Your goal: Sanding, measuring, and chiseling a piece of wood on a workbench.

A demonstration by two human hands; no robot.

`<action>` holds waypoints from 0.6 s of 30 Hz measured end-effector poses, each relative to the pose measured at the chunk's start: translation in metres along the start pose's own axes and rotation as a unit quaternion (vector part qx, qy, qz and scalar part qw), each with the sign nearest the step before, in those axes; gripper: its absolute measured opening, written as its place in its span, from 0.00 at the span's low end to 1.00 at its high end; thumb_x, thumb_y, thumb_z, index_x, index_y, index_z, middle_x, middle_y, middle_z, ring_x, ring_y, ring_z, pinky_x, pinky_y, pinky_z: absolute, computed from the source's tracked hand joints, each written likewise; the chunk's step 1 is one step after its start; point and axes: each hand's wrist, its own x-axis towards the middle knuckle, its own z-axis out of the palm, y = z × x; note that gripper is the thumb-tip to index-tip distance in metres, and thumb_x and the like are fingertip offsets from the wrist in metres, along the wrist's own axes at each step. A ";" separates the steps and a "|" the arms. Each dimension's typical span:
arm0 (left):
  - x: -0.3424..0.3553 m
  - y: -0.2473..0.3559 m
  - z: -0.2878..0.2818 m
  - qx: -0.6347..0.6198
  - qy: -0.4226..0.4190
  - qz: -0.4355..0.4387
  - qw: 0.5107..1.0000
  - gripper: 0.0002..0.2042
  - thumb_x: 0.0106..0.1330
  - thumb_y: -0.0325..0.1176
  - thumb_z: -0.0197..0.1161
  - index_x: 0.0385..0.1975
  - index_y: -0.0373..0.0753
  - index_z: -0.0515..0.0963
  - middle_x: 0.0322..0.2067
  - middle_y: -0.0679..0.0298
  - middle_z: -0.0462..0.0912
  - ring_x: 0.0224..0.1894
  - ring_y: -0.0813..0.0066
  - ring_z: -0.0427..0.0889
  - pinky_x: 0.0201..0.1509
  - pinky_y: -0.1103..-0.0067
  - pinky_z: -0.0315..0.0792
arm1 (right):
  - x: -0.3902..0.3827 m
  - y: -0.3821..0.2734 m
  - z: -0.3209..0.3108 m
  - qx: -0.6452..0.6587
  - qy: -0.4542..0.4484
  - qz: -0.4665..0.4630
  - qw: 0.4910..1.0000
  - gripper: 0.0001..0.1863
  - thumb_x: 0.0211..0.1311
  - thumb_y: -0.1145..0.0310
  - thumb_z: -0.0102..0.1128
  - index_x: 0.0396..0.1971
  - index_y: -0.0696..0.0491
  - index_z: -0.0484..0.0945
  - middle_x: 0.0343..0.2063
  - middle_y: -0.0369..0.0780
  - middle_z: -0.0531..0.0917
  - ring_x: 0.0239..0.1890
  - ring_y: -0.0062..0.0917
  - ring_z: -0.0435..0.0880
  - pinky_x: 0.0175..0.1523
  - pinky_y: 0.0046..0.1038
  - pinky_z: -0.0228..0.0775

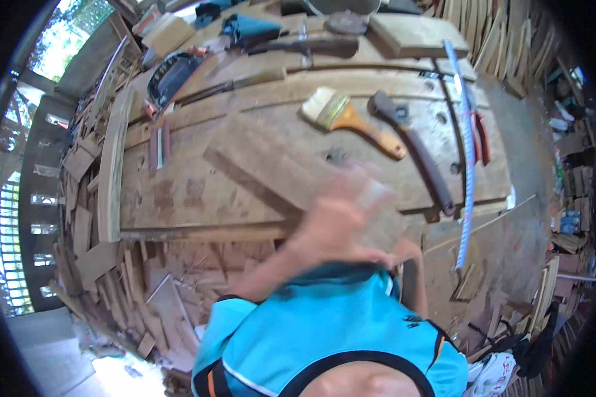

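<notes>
A flat wooden board (265,162) slants across the workbench, from the middle toward my torso. My left hand (344,215) is over the near part of this board, its fingers smeared by motion. A pale patch shows by those fingers, too blurred to name. At the board's near end, close to my shirt, my right hand (407,251) is curled against the edge, partly hidden. Beyond the hands lies a wide paintbrush (361,124) with pale bristles and an orange wooden handle. To its right rests a dark-handled hammer-like tool (414,152).
The workbench (159,205) bears a blue-white measuring strip (467,152) hanging over its right side, red-handled pliers (481,137), a black-framed saw-like tool (172,79) and a thick wood block (417,34). Wood offcuts (89,231) are piled at left.
</notes>
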 end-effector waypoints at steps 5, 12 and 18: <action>-0.016 0.005 0.000 -0.023 0.028 -0.015 0.999 0.38 0.42 0.63 0.59 0.53 0.46 0.66 0.55 0.54 0.63 0.59 0.50 0.56 0.64 0.61 0.47 | 0.013 -0.017 0.015 0.087 0.000 -0.050 0.995 0.55 0.23 0.28 0.58 0.48 0.60 0.67 0.43 0.45 0.74 0.47 0.30 0.73 0.51 0.31 0.64; -0.036 -0.116 -0.053 0.230 0.102 -0.162 0.954 0.35 0.46 0.59 0.58 0.51 0.41 0.66 0.53 0.53 0.64 0.58 0.51 0.57 0.64 0.62 0.48 | 0.007 -0.042 0.031 0.081 0.075 -0.044 0.993 0.59 0.16 0.24 0.54 0.47 0.61 0.69 0.37 0.42 0.77 0.41 0.28 0.77 0.46 0.29 0.68; -0.027 0.026 0.007 -0.016 0.005 -0.005 1.000 0.42 0.41 0.65 0.58 0.55 0.44 0.64 0.58 0.52 0.58 0.60 0.46 0.54 0.63 0.58 0.48 | 0.004 -0.036 0.028 0.093 0.119 -0.050 0.987 0.59 0.22 0.21 0.46 0.46 0.61 0.69 0.37 0.44 0.76 0.39 0.30 0.77 0.45 0.29 0.68</action>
